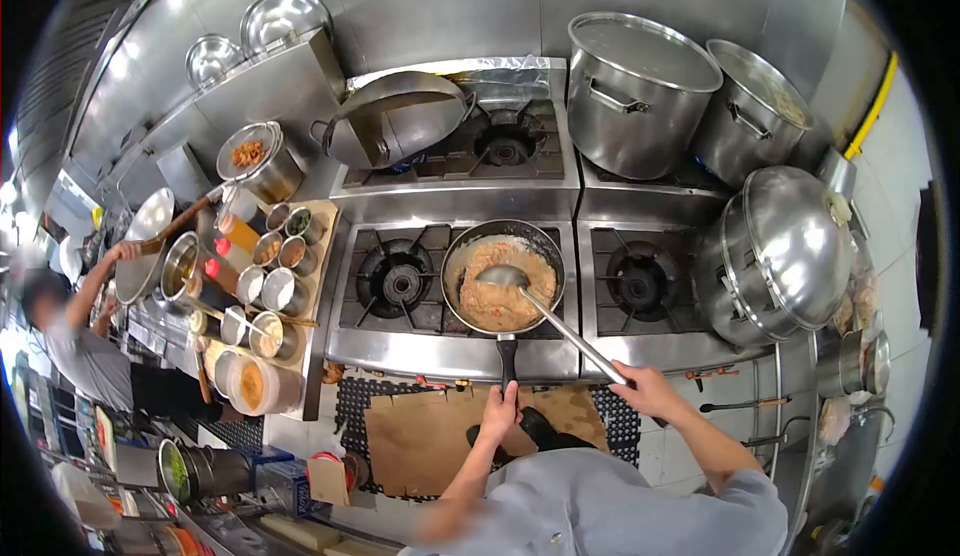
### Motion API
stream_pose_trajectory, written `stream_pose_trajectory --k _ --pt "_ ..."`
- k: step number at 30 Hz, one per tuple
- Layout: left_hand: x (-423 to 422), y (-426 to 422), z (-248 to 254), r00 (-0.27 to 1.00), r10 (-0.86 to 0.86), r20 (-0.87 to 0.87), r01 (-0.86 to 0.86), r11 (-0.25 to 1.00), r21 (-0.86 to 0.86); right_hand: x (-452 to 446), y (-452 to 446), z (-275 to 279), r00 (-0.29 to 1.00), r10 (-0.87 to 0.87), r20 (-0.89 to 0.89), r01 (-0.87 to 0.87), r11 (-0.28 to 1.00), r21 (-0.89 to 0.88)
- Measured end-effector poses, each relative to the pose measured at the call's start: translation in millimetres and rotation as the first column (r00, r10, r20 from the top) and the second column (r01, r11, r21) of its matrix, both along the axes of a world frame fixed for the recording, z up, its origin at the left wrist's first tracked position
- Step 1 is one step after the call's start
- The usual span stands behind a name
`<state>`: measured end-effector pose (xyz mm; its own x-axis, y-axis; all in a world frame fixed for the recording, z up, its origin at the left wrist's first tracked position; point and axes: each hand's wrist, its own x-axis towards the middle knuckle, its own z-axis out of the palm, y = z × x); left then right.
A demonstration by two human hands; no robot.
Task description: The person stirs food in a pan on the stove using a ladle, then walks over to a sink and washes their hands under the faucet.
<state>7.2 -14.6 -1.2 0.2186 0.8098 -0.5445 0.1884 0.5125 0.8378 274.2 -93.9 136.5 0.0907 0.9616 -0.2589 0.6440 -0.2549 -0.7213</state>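
A frying pan [463, 256] with orange-brown saucy food [500, 291] in it sits on the front middle burner. My left hand [500, 411] is closed round the pan's black handle, which points toward me. My right hand [645, 393] grips the far end of a long metal ladle [570, 333]. The ladle's bowl rests in the food near the pan's centre, and what it holds cannot be made out.
Two large steel pots [640, 121] [735, 146] stand at the back right, a domed steamer [740, 266] in front of them. A wok [400, 136] sits back left. Sauce containers [285, 291] line the left counter. Another person [95, 356] works at far left.
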Motion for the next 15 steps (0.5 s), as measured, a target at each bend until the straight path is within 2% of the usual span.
stream_pose_trajectory --k 2,3,4,6,9,10,13,15 --pt "-7 -1 2 0.995 -0.018 0.103 0.029 0.994 -0.107 2 -7 7 0.998 0.044 0.036 -0.049 0.986 0.16" --pt "-8 -1 1 0.994 -0.008 0.111 0.019 0.995 -0.101 1 1 17 1.0 -0.013 0.002 0.013 1.0 -0.018" --pt "-9 -3 -2 0.995 -0.019 0.102 0.029 0.994 -0.105 2 12 10 0.999 0.01 0.038 -0.013 0.996 0.088" --pt "-10 -2 -6 0.985 0.0 0.175 0.017 0.995 -0.098 -2 42 -5 0.999 -0.023 0.028 0.023 1.0 0.009" --pt "-10 0 -3 0.985 0.031 0.17 -0.006 0.989 -0.146 -7 68 -65 0.997 -0.039 -0.065 0.04 0.999 0.026" --pt "-10 1 -1 0.986 0.035 0.16 -0.012 0.99 -0.142 -12 64 -69 0.999 0.017 -0.035 -0.015 0.997 0.072" --pt "-8 -1 3 0.986 0.049 0.159 -0.025 0.988 -0.153 -13 37 -38 0.993 0.112 -0.04 -0.11 0.993 0.035" --pt "-10 -2 4 0.99 0.05 0.13 -0.031 0.988 -0.149 -5 10 -25 0.979 0.206 0.002 -0.201 0.954 0.223"
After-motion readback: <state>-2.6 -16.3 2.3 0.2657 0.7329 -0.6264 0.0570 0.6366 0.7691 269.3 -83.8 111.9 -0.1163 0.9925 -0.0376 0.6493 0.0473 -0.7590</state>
